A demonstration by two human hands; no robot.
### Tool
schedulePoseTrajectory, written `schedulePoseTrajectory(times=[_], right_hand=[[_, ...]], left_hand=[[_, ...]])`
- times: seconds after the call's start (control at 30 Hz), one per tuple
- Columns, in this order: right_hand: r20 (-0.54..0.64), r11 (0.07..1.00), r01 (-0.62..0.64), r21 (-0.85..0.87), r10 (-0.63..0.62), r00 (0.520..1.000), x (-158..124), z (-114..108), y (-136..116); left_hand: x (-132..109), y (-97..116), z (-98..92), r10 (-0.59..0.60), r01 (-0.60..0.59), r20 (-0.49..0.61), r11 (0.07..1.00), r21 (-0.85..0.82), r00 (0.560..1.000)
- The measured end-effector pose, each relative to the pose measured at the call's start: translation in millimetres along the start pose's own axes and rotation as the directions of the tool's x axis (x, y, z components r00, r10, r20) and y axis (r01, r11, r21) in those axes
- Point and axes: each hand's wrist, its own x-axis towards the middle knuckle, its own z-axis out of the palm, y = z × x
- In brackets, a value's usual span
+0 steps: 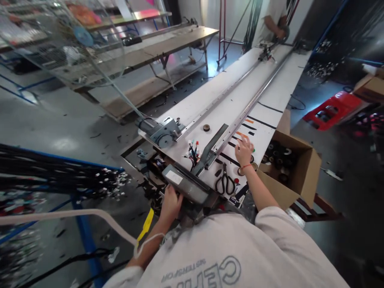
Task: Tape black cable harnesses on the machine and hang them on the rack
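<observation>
White and long, the table point(225, 114) stretches away toward the upper right, two metal rails point(267, 84) along its length and a co-worker point(276, 24) standing at the far end. Over its right side reaches the person's right hand point(244, 151), fingers loosely spread, their tips at an orange strip point(241, 135); whether they touch it cannot be told. That strip lies flat across the table rather than along it, its long axis sloping from upper left to lower right. Black strips point(229, 159) lie near it, roughly parallel, and a second orange strip point(249, 121) lies a little farther up.

At the near end, the left hand point(171, 206) is against the near side of a grey box point(192, 188), thumb and forefinger apart; the other fingertips are hidden, so their grip cannot be told. The box's long axis also crosses the table, its white label point(174, 177) toward the left end. Scissors point(224, 182) lie between the hands, blades pointing away from the person, handles toward them. Right of the table stands an open carton point(306, 172).
</observation>
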Motion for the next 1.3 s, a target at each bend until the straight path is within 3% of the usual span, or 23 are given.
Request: schedulePoseTrajectory(times=[0.07,0.1,0.2,0.43,0.63,0.73,0.8,0.87,0.93,1.0,1.1,1.13,1.17,1.2,1.23,1.3], right_hand=[[0.093,0.963,-0.254,-0.088,0.262,0.961,-13.6,2.9,38.1],[0.149,0.941,-0.316,-0.118,0.331,0.932,-17.9,4.8,52.2],[0.277,0.928,-0.342,-0.146,0.370,0.887,-22.0,9.9,72.3],[0.316,0.900,-0.423,-0.101,0.432,0.845,-19.7,12.2,66.2],[0.309,0.881,-0.458,-0.118,0.470,0.826,-9.1,4.2,64.2],[0.274,0.892,-0.430,-0.137,0.452,0.849,-26.5,1.8,51.9],[0.204,0.938,-0.331,-0.100,0.345,0.916,-63.5,7.1,32.2],[0.137,0.987,-0.160,-0.003,0.159,0.978,-114.5,18.2,4.1],[0.118,0.993,-0.046,0.108,0.033,0.992,-160.5,31.2,-26.3],[0.144,0.989,-0.060,0.134,0.041,0.989,-183.6,39.0,-50.0],[0.223,0.986,-0.145,0.080,0.124,0.967,-171.6,32.8,-60.7],[0.200,0.980,-0.193,0.048,0.180,0.963,-161.4,27.4,-57.4],[0.133,0.959,-0.282,0.004,0.279,0.951,-151.9,21.4,-51.4],[0.064,0.907,-0.420,-0.030,0.421,0.905,-144.4,15.7,-43.6],[0.018,0.827,-0.561,-0.033,0.562,0.827,-140.0,10.6,-34.8],[0.056,0.639,-0.768,0.035,0.766,0.640,-140.2,3.8,-17.7]], left_hand=[[-26.4,-15.2,-5.1,-0.160,0.161,0.037,0.987,-0.029,0.986],[-38.1,-23.0,-6.2,-0.244,0.248,0.080,0.968,-0.042,0.966],[-60.6,-42.3,-5.0,-0.370,0.380,0.120,0.922,-0.078,0.921],[-69.5,-55.4,-10.0,-0.386,0.402,0.148,0.911,-0.096,0.911],[-77.3,-60.1,-23.1,-0.270,0.310,0.206,0.930,-0.199,0.941],[-88.8,-81.7,-30.1,-0.260,0.317,0.256,0.923,-0.217,0.931],[-96.1,-100.3,-35.6,-0.270,0.341,0.312,0.918,-0.201,0.911],[-96.9,-111.5,-41.0,-0.247,0.340,0.383,0.920,-0.196,0.890],[-87.1,-106.3,-45.0,-0.168,0.290,0.447,0.932,-0.219,0.879],[-67.3,-83.5,-45.9,-0.069,0.219,0.476,0.938,-0.267,0.877],[-30.5,-36.1,-38.8,0.042,0.177,0.481,0.898,-0.402,0.876],[-20.0,-23.1,-34.7,0.032,0.208,0.477,0.873,-0.441,0.878],[-11.6,-13.3,-30.5,-0.024,0.262,0.472,0.856,-0.445,0.881],[-5.8,-6.8,-26.9,-0.051,0.283,0.469,0.853,-0.438,0.882],[-2.6,-3.3,-24.7,-0.080,0.297,0.458,0.856,-0.423,0.885],[-2.8,-2.8,-25.1,-0.090,0.271,0.432,0.885,-0.378,0.897]])
